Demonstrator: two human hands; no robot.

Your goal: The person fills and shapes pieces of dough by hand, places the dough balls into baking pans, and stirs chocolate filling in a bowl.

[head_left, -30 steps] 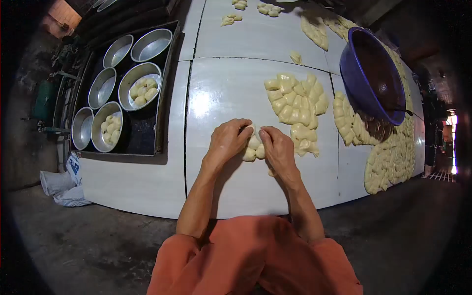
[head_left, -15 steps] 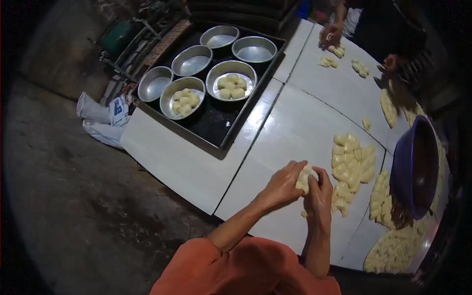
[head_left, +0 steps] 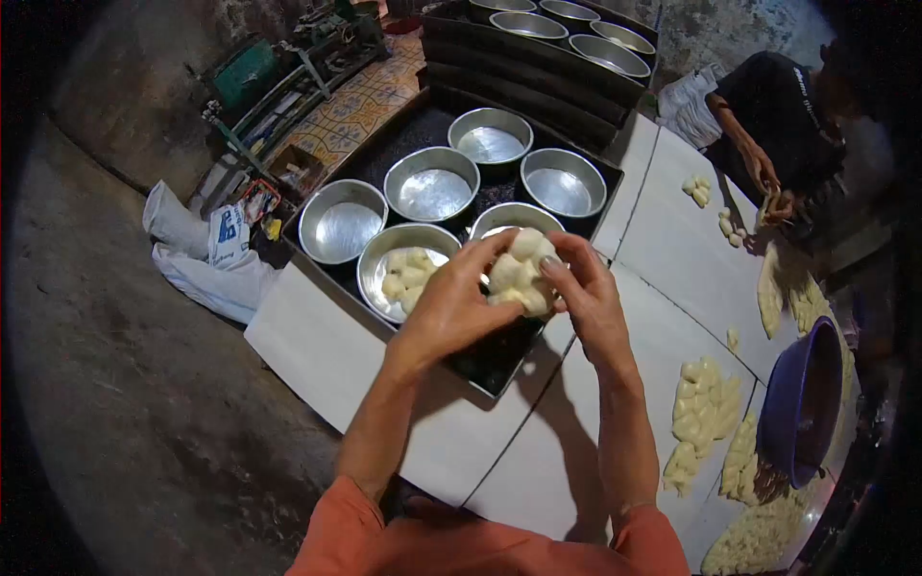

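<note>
Fingers (head_left: 565, 280): left hand (head_left: 444, 312), right hand (head_left: 599, 312) cup dough cluster (head_left: 521, 276).
Filled pan (head_left: 371, 286): left of fingers.
Dough sheet (head_left: 704, 408): unpanned, right of fingers.

the single view looks from the person's head, forward and steeply down past both bare forearms, over the white tiled tabletop (head_left: 461, 437) and black rectangular metal tray (head_left: 490, 370), the farther wall showing beyond.

Dough cluster (head_left: 523, 274) between both hands (head_left: 519, 290).

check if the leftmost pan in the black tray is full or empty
Empty: the leftmost pan shows bare, shiny metal right across its bottom.
</note>
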